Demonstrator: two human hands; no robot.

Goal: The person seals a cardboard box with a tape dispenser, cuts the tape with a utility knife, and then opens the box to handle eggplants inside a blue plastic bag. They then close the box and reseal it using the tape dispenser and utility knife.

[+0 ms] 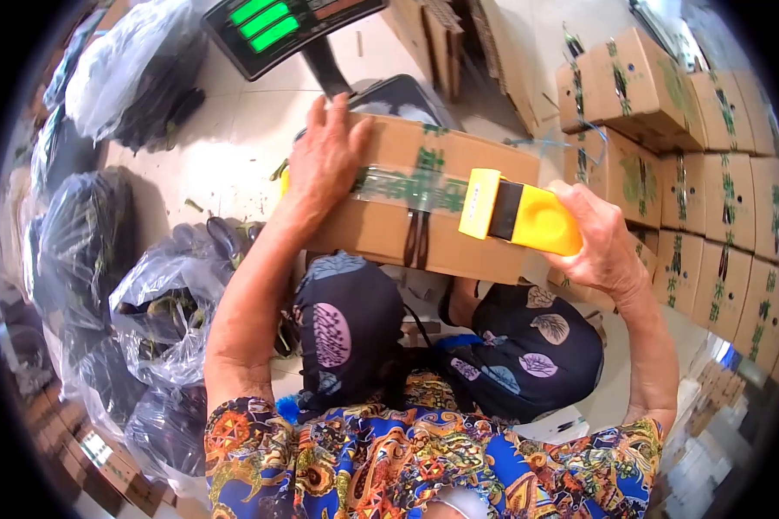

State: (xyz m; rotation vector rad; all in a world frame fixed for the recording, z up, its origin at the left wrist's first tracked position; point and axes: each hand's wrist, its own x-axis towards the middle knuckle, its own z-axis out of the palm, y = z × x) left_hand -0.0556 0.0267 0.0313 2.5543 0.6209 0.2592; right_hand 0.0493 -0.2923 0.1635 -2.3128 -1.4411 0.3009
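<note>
A closed cardboard box (381, 232) lies in front of my knees, with green print and clear tape along its top seam. My left hand (331, 156) rests with spread fingers on the box's left end. In my right hand (599, 238) is a yellow tape dispenser (545, 222) with a dark band, its head against the right part of the box top. Behind the box stands a scale with a dark display (273, 30) showing green lit panels; the box hides part of its platform.
Plastic bags of eggplants (86, 233) crowd the left side, and an open bag (169, 303) sits nearer. Stacked printed boxes (632, 86) fill the right. Flat cardboard sheets (493, 60) lean beyond the scale. Small scraps lie on the tiled floor (225, 130).
</note>
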